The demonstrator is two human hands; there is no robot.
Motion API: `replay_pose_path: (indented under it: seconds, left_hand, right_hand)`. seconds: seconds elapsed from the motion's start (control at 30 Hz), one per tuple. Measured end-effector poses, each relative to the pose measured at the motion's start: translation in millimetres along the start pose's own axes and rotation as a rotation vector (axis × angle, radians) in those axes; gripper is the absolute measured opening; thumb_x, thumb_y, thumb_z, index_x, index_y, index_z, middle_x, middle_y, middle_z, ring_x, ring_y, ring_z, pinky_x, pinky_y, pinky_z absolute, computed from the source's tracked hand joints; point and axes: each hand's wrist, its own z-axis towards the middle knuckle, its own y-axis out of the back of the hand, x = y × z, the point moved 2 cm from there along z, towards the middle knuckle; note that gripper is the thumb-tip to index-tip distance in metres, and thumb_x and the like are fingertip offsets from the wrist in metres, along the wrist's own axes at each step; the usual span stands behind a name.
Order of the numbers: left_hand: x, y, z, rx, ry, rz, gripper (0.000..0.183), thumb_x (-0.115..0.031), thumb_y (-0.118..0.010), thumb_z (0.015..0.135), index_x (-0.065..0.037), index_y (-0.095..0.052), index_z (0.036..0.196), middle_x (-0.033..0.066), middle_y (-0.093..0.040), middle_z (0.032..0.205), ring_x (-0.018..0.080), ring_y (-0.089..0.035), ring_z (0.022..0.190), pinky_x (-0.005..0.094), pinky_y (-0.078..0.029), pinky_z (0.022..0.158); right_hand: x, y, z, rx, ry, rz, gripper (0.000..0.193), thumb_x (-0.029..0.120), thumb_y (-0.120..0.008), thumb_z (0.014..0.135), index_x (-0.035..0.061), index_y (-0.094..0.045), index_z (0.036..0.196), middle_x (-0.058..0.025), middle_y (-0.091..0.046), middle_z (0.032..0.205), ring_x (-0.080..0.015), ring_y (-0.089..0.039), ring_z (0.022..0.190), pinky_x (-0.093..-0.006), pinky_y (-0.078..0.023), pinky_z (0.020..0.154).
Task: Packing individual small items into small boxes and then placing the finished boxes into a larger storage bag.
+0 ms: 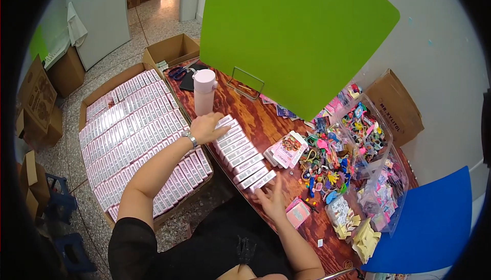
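A row of slim white-and-pink boxes (239, 153) lies on the reddish wood-patterned table, packed side by side. My left hand (206, 127), with a watch on its wrist, rests at the row's far end, its fingers stretched over the boxes there. At the near end, the spread fingers of my right hand (272, 199) touch the last box. Left of the table, a large carton (88, 102) is filled with rows of the same kind of box. Just right of the row sits a stack of pink-and-white printed cards (289, 150).
A pink bottle (204, 96) stands beyond my left hand. Colourful small trinkets (327, 162) are heaped at right beside clear plastic bins (391, 142). A pink pack (297, 213) lies near my right hand. Green (286, 35) and blue (434, 229) boards border the table.
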Motion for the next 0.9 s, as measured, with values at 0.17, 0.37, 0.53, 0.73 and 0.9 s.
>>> replay_pose_path:
  seconds: [0.17,0.37,0.53,0.73,0.9]
  left_hand:
    - [19,-20,-3,0.05,0.033,0.026,0.059,-0.054,-0.058,0.091,-0.009,-0.054,0.129,0.0241,-0.065,0.111,0.0422,-0.067,0.094,0.0512,-0.053,0.082]
    - [7,-15,-25,-0.473,-0.285,0.236,0.062,-0.04,-0.067,0.091,-0.001,-0.052,0.136,0.0205,-0.064,0.116,0.0378,-0.064,0.102,0.0464,-0.052,0.09]
    - [-94,-30,-95,-0.46,-0.814,-0.111,0.041,-0.027,-0.076,0.079,-0.006,-0.063,0.112,0.0156,-0.06,0.107,0.0302,-0.06,0.1,0.0419,-0.051,0.082]
    - [-119,-78,-135,-0.17,-0.754,-0.012,0.055,-0.032,-0.07,0.084,-0.009,-0.058,0.132,0.016,-0.055,0.135,0.0352,-0.049,0.131,0.0502,-0.039,0.109]
    - [-114,-90,-134,-0.197,-0.808,0.088,0.044,-0.014,-0.062,0.083,-0.002,-0.06,0.125,0.0174,-0.057,0.131,0.0329,-0.053,0.128,0.0435,-0.045,0.106]
  right_hand:
    - [-11,22,6,0.075,0.005,-0.262,0.102,0.011,-0.066,0.096,0.013,0.016,0.157,-0.0237,-0.051,0.136,-0.0258,-0.07,0.09,-0.0352,-0.06,0.071]
    - [12,42,11,0.094,0.054,-0.772,0.099,0.029,-0.07,0.093,0.0038,0.001,0.158,-0.0222,-0.071,0.106,-0.0282,-0.073,0.087,-0.0386,-0.058,0.073]
    - [44,46,14,0.12,0.053,-0.871,0.093,0.028,-0.068,0.094,0.0025,-0.004,0.158,-0.0229,-0.071,0.095,-0.0305,-0.073,0.084,-0.0398,-0.056,0.074]
    - [48,36,26,0.301,0.291,-0.835,0.081,0.021,-0.063,0.095,0.0067,-0.013,0.157,-0.0251,-0.069,0.089,-0.0409,-0.069,0.074,-0.0453,-0.055,0.068]
    - [83,37,56,0.285,0.176,-1.301,0.054,0.014,-0.063,0.091,0.0169,-0.048,0.143,-0.0203,-0.07,0.097,-0.039,-0.067,0.09,-0.0501,-0.053,0.082]
